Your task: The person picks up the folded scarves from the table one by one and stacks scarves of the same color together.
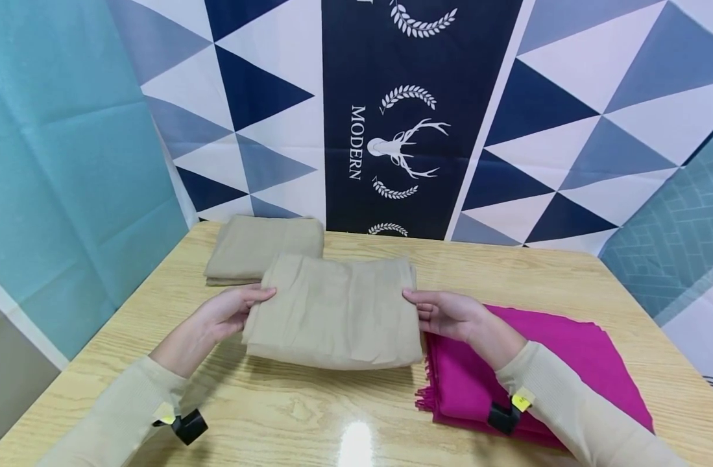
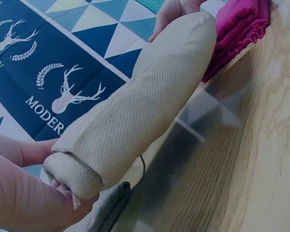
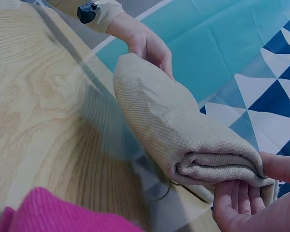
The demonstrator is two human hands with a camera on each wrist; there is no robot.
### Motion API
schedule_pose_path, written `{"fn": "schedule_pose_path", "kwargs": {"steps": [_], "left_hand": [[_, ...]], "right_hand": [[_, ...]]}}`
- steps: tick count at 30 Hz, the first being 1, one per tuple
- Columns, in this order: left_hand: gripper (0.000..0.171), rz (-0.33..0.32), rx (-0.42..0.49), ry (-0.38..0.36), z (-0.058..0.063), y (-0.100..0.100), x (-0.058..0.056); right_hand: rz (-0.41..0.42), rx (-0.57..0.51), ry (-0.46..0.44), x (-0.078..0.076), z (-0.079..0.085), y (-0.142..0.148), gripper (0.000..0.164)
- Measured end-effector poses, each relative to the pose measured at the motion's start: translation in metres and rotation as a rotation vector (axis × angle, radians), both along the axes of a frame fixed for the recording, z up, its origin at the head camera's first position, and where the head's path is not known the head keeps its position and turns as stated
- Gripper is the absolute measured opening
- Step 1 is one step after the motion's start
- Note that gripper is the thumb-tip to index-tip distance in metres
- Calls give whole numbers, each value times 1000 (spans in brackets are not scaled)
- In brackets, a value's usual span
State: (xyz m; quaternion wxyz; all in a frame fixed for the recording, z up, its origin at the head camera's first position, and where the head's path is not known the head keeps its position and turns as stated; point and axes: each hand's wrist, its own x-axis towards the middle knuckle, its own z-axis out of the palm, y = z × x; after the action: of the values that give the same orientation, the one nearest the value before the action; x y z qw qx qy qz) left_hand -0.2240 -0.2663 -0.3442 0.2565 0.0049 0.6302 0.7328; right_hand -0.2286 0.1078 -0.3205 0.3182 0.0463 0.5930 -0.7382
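A folded beige cloth (image 1: pixel 335 314) hangs level a little above the table, held at both ends. My left hand (image 1: pixel 230 310) pinches its left edge, thumb on top and fingers beneath. At the opposite edge, my right hand (image 1: pixel 449 316) grips it the same way. From the right wrist, the cloth (image 3: pixel 169 116) shows several rolled layers at its end, between the thumb and fingers of the right hand (image 3: pixel 261 198). In the left wrist view the left hand (image 2: pixel 29 188) holds the other end, where a short tuft of threads sticks out.
A second folded beige cloth (image 1: pixel 268 246) lies at the back left of the wooden table (image 1: pixel 286 415). On the right lies a folded magenta cloth (image 1: pixel 543 363) with a fringe, under the right forearm. A patterned curtain (image 1: pixel 274 97) stands behind the table.
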Motion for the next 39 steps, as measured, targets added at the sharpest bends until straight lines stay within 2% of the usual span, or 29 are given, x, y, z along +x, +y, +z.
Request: {"fn": "schedule_pose_path", "kwargs": {"steps": [5,10,15,22,26,32,39], "left_hand": [[34,-16,-8,12,-3,-2,3],[40,-38,-3,25,-6,-3,7],[50,-41,-37,28,-9,-3,10],[52,-14,-70,14,-10,-5,12],[55,-14,-89,21,-11,-6,12],[56,-23,-105,28,-13,-7,14],[60,-30,-124,20,-17,-8,17]], "right_hand": [[4,15,-4,2,-1,-2,31],[20,37,3,5,-2,-2,29],[49,96,33,8,-4,-1,28],[92,166,84,8,0,0,11],[114,185,99,9,0,2,8],[136,222,129,11,-6,3,12],[146,267,157,15,-14,1,33]]}}
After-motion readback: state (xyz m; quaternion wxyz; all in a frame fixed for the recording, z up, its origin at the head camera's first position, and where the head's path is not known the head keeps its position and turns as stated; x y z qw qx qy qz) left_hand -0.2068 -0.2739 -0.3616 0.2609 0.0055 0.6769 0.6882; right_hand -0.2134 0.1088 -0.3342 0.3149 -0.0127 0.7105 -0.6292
